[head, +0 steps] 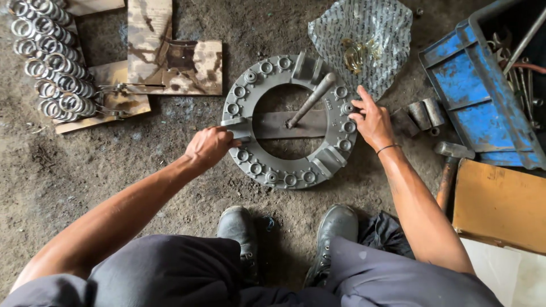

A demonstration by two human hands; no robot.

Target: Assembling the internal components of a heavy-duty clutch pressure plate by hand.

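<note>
A large grey metal ring (pixel 290 120), studded with round sockets, lies flat on the dirt floor (pixel 85 170) just ahead of the person's two boots (pixel 239 227). A flat steel bar (pixel 284 125) spans the ring's opening from left to right, and a metal rod (pixel 311 100) rises at a slant from the bar's middle toward the ring's upper right.

The left hand (pixel 209 146) is at the ring's left edge, fingers curled and grasping the end of the bar where it meets the rim. The right hand (pixel 371 120) rests on the ring's right edge, fingers bent and pressed on the sockets there; it touches the rim without closing around anything.

Above and right of the ring lies a crumpled plastic bag (pixel 364 40). Further right of the ring stand a blue metal toolbox (pixel 472 85), short steel cylinders (pixel 426 113) and a hammer (pixel 449 165). Well to the left of the ring, rows of coil springs (pixel 48 62) lie on boards.
</note>
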